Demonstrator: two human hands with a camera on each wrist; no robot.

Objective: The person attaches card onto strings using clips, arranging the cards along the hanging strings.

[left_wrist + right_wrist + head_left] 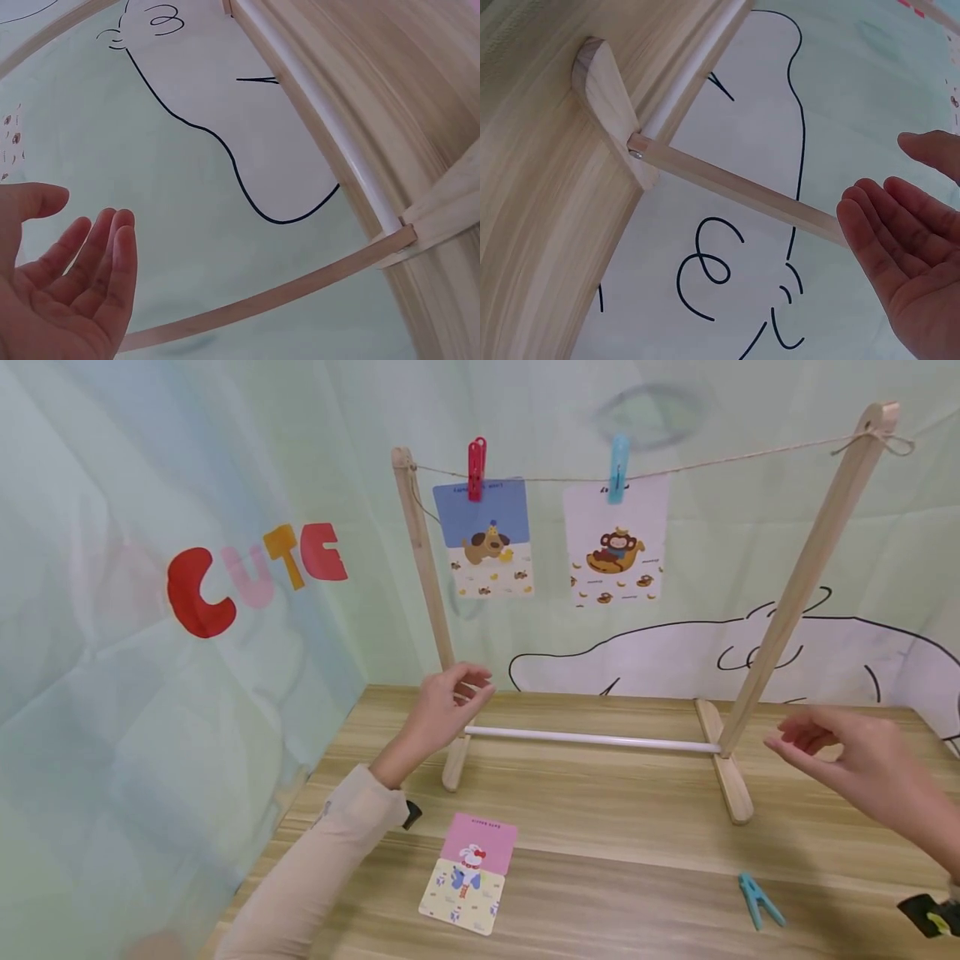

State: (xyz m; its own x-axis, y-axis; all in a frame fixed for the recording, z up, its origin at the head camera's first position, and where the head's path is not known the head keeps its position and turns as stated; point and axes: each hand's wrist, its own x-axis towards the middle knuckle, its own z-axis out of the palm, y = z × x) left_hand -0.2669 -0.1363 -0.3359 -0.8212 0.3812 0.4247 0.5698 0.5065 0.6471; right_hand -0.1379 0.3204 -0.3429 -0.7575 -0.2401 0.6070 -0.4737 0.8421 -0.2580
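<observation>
My left hand [448, 706] hovers by the left post of a small wooden drying rack [802, 585], holding nothing, its fingers loosely bent. To the right of the rack, my right hand [855, 756] is likewise in the air with relaxed fingers and nothing in them. On the rack's string hang a dog card [491, 556] under a red clothespin [476, 468] and a monkey card [615, 553] under a blue clothespin [618, 468]. A pink and yellow rabbit card [470, 872] lies flat on the table. Nearer my right hand, a teal clothespin [760, 900] rests on the wood.
A white rod [592, 738] joins the rack's two feet low above the wooden table [600, 827]. Behind stands a pale green cloth backdrop [360, 568] with a line drawing. Coloured letters [201, 593] are fixed to the cloth on the left.
</observation>
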